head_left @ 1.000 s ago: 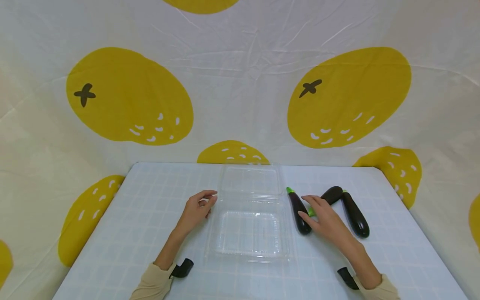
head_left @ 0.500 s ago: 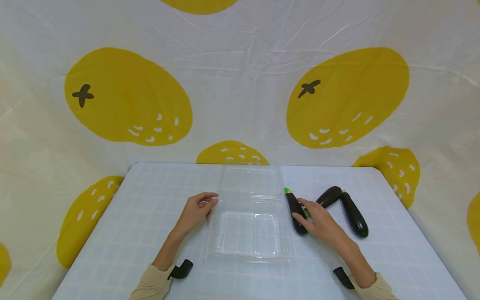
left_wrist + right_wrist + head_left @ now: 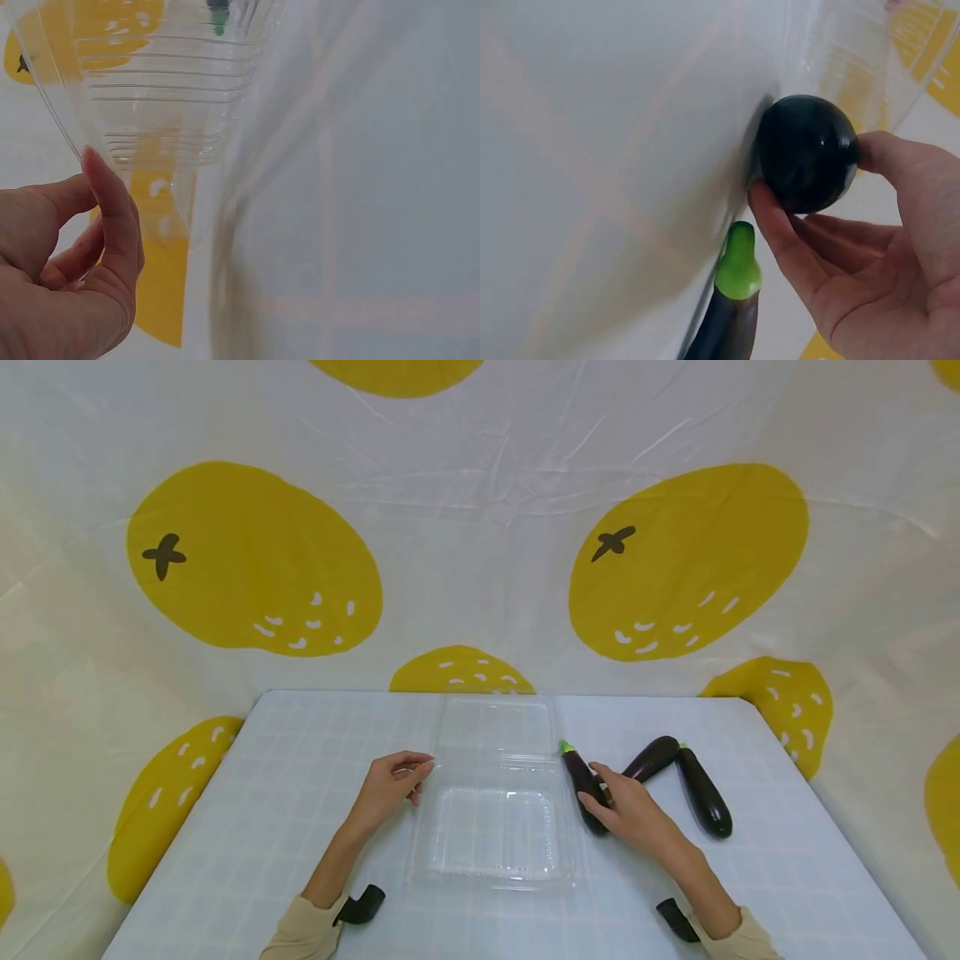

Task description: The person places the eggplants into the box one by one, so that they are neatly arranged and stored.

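A clear plastic clamshell container point(image 3: 495, 878) lies with its lid point(image 3: 450, 727) folded back. My left hand point(image 3: 390, 787) is at its left side near the hinge, fingers loosely bent. In the left wrist view a fingertip point(image 3: 91, 159) meets the rim; whether it presses there I cannot tell. Right of the container, my right hand point(image 3: 633, 814) holds an eggplant point(image 3: 576, 772) between thumb and fingers, its green stem pointing away. The right wrist view shows this eggplant point(image 3: 808, 154) end-on, thumb on one side and fingers on the other.
Another eggplant point(image 3: 654, 758) lies just behind the right hand, its green stem point(image 3: 739, 262) showing in the right wrist view. Farther right is a third eggplant point(image 3: 705, 793). A pale checked cloth point(image 3: 330, 727) covers the table, with a fruit-print curtain point(image 3: 480, 560) behind.
My right hand has shifted slightly left with the eggplant, nearer the container and away from the other eggplants. The left hand has stayed in place beside the container. The head view has tilted a little.
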`<state>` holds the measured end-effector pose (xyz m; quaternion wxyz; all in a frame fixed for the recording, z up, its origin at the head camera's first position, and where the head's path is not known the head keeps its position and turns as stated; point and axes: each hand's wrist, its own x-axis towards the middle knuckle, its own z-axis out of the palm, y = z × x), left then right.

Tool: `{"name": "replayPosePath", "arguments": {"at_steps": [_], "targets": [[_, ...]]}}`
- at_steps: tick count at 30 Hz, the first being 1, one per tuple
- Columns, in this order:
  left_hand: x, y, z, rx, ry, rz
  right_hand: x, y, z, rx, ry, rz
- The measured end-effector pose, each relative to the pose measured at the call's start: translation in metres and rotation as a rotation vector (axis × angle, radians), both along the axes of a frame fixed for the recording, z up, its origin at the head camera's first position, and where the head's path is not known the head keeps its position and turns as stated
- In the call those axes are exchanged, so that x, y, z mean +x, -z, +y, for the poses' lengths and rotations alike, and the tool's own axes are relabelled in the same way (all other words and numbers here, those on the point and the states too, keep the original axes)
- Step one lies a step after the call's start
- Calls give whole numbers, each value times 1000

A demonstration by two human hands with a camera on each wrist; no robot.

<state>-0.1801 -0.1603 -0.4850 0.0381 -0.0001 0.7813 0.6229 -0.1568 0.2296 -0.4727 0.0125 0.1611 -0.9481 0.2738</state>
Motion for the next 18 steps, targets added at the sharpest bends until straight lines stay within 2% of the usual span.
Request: {"name": "replayPosePath", "arguments": {"at_steps": [11, 18], "targets": [[1, 0, 1, 22, -19, -13, 3, -8, 5, 8, 57, -30], [2, -1, 2, 38, -21, -17, 5, -17, 12, -8, 75, -10]]}}
